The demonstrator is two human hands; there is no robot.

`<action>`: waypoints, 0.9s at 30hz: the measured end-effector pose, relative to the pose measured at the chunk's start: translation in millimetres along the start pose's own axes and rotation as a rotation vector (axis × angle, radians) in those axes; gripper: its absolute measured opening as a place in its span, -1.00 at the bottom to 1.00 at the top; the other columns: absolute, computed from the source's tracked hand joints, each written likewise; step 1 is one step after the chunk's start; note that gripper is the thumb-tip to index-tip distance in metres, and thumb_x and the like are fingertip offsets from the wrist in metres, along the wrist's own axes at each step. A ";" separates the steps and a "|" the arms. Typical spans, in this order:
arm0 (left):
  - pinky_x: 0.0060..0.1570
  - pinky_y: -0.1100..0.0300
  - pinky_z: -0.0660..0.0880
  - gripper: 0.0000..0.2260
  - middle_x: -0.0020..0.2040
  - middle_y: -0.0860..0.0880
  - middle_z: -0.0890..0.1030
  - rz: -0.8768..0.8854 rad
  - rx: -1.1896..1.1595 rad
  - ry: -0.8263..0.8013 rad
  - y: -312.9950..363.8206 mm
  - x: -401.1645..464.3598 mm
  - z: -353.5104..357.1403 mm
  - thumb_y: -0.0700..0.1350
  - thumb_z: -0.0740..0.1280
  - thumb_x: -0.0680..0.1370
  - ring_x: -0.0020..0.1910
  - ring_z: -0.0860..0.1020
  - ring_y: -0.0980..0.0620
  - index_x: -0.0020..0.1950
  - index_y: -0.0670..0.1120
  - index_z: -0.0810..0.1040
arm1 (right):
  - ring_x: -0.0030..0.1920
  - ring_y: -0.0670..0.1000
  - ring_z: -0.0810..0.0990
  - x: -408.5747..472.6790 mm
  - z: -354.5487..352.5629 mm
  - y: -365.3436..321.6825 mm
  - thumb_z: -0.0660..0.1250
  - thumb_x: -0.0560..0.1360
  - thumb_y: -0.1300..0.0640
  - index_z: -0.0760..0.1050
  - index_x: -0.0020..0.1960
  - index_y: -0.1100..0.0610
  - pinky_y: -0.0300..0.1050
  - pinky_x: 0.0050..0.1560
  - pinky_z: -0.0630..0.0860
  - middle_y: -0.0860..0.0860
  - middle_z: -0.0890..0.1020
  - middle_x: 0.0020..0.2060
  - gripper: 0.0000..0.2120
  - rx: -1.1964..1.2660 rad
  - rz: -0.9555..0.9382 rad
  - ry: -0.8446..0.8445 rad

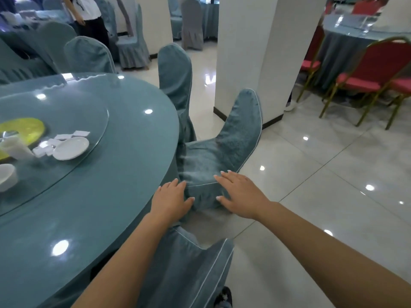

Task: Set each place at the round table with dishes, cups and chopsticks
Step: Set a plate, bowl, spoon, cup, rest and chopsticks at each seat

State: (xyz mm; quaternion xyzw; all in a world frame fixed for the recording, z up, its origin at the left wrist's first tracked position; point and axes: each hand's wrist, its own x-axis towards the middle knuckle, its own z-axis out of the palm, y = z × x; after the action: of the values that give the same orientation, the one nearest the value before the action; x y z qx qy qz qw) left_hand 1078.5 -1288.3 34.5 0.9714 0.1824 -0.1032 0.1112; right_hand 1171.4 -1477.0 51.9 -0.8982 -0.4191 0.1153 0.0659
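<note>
Blue-grey velvet covers the chair (213, 161) that both hands are on: left hand (172, 202) lies flat at the seat's front corner next to the table skirt, fingers straight, thumb spread; right hand (239, 194) lies flat across the seat edge, fingers extended. Neither hand is clenched and neither grasps anything; both only press on fabric. The round table (124, 152) sits to the left, its near rim bare at this place. The dishes are all on the glass turntable (89, 121): a white plate (71, 148) near its edge, small white square pieces (66, 137) just beside it, part of a white bowl (6, 176) at the frame's left edge, a pale cup-like item (15, 147) too blurred to identify. No chopsticks are visible. Judgement: no place is set yet here; this looks like chair adjustment ahead of setting. Risks: the cover is loose, so a push with flat palms may slide the fabric instead of the chair; the chair could catch the table skirt and drag it; a jolt to the table might shift the plate resting close to the turntable edge. Obstructions: a second covered chair (189, 267) stands directly below the forearms, between the person and the table, and a third (175, 72) is beyond. A white pillar (246, 52), red chairs (367, 74) and another person (89, 16) stand well apart.
</note>
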 end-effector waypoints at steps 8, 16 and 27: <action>0.42 0.01 0.21 -0.45 0.48 -0.08 0.31 -0.125 -0.046 -0.022 -19.4 48.8 1.4 0.17 0.20 0.58 0.44 0.30 -0.09 0.50 -0.06 0.26 | 0.54 0.04 0.06 80.0 4.5 17.6 0.15 0.60 -0.10 0.05 0.56 0.02 0.02 0.52 0.04 0.03 0.14 0.54 -0.40 0.005 -0.100 -0.097; 0.43 0.00 0.21 -0.46 0.48 -0.08 0.31 -0.353 -0.065 -0.012 -66.4 57.7 -5.2 0.16 0.21 0.58 0.43 0.31 -0.11 0.49 -0.04 0.27 | 0.54 0.04 0.06 171.1 9.7 -5.2 0.18 0.60 -0.06 0.05 0.56 0.03 0.00 0.53 0.01 0.03 0.14 0.54 -0.40 0.007 -0.332 -0.171; 0.47 0.11 0.10 -0.50 0.52 -0.03 0.26 -0.654 -0.157 0.160 -69.4 94.3 -28.6 0.08 0.18 0.61 0.50 0.22 0.00 0.52 -0.03 0.23 | 0.53 0.04 0.07 296.5 -17.3 -17.1 0.20 0.60 -0.05 0.05 0.56 0.04 0.01 0.52 0.02 0.03 0.14 0.54 -0.39 0.013 -0.638 -0.233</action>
State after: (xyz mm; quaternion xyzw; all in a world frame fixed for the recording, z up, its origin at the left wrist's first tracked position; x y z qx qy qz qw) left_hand 1143.0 -1186.7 26.6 0.8551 0.4996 -0.0426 0.1319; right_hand 1347.8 -1238.8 27.1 -0.7023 -0.6828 0.1934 0.0560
